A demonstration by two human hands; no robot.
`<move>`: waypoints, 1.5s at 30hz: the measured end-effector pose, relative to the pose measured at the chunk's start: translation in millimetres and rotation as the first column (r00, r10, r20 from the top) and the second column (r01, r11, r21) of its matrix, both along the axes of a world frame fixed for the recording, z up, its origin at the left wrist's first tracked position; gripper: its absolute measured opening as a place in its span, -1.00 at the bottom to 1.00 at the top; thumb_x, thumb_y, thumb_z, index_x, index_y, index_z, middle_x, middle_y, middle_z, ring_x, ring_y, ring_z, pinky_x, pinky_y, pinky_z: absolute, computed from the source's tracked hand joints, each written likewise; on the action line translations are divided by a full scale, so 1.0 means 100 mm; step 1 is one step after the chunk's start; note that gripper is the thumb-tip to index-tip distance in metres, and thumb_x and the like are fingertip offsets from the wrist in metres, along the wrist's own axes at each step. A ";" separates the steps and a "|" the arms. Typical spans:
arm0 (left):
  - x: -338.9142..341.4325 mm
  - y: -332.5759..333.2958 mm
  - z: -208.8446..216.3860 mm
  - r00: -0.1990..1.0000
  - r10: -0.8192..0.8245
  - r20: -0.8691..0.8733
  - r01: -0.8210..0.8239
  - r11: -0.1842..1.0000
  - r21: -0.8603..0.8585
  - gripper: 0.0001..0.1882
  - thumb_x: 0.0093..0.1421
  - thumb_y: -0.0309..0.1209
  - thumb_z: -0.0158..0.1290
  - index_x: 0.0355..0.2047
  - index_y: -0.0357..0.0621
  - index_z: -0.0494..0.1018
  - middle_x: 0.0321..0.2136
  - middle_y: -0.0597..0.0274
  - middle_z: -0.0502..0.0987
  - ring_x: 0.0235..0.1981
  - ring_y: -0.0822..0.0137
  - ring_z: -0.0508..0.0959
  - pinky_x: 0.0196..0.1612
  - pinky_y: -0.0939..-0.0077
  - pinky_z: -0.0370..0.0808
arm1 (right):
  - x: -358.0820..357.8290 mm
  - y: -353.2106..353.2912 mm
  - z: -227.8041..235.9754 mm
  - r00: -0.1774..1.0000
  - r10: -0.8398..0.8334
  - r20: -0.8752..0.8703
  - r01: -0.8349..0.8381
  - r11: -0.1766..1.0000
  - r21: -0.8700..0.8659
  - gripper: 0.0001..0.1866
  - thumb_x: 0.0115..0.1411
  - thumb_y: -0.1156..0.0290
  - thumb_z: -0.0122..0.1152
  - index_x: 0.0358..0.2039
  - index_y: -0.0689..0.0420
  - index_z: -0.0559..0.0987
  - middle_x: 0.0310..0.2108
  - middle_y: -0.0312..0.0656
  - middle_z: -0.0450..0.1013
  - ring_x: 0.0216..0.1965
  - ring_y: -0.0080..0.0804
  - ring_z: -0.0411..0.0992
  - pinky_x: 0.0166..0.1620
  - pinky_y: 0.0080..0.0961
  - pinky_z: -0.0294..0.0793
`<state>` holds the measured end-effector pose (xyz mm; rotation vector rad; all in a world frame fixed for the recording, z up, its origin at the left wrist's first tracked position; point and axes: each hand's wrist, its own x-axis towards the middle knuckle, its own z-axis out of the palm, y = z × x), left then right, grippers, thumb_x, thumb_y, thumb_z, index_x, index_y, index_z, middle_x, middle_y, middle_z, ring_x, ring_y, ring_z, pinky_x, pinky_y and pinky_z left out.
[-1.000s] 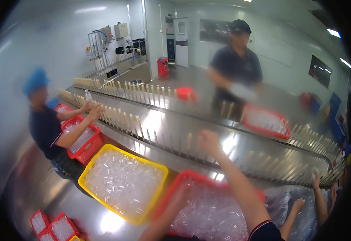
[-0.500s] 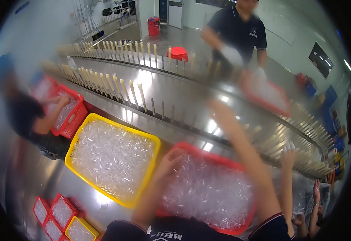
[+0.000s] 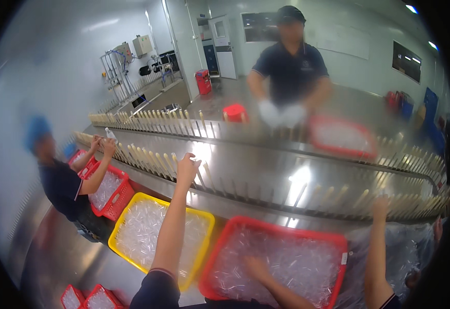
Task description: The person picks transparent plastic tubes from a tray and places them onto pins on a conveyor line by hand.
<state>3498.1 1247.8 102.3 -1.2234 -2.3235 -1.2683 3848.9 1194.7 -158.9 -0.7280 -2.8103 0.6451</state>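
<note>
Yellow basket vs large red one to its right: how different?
The right hand is in the large red basket; the left forearm crosses in front of the yellow basket. The large red basket has a pale tag on its rim; none shows on the yellow basket. Both hold many small clear pieces.

No lettering legible; marks only. Small white label point(image 3: 344, 258) on the right rim of the red plastic basket point(image 3: 286, 229), right of centre in the lower frame; any print on it too small to make out. Pale emblem point(image 3: 306, 64) on the chest of a dark polo shirt point(image 3: 285, 72), upper centre-right; blurred, unreadable. Red box point(image 3: 203, 82), upper frame left of centre: lighter patches on its front, cannot tell whether lettering. Pale board point(image 3: 344, 42), upper right: too hazy to tell if written on.
</note>
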 end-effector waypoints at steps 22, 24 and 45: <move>1.55 -0.22 -0.82 0.137 -0.470 0.872 0.277 0.863 0.422 -0.55 0.01 -0.31 0.04 -0.07 -0.16 0.30 -0.23 0.21 0.42 -0.28 0.45 0.41 -0.35 0.59 0.37 | 0.33 0.83 1.62 0.616 -0.750 -0.242 -0.673 -0.341 -0.657 -0.79 0.06 0.46 0.06 -0.28 -0.04 0.32 -0.28 -0.26 0.37 -0.32 -0.36 0.40 -0.37 -0.50 0.42; 2.20 -0.42 -0.76 0.065 -0.399 0.915 0.218 0.900 0.377 -0.69 0.01 -0.39 0.06 -0.18 -0.03 0.37 -0.49 0.46 0.39 -0.65 0.64 0.29 -0.67 0.81 0.19 | 0.49 0.87 1.67 0.591 -0.783 -0.194 -0.678 -0.352 -0.645 -0.80 0.07 0.47 0.04 -0.28 -0.06 0.32 -0.26 -0.26 0.37 -0.31 -0.35 0.39 -0.37 -0.48 0.42; 2.74 1.33 -0.24 0.988 -0.111 -0.111 0.090 0.980 -0.175 -0.72 0.09 -0.22 -0.13 -0.44 -0.20 0.38 -0.50 0.03 0.48 -0.43 0.04 0.47 -0.39 0.25 0.38 | 1.64 1.08 1.86 0.400 -0.845 -0.354 -0.690 -0.023 -0.724 -0.79 0.09 0.37 0.04 -0.24 -0.01 0.32 -0.24 -0.32 0.34 -0.26 -0.44 0.35 -0.24 -0.46 0.37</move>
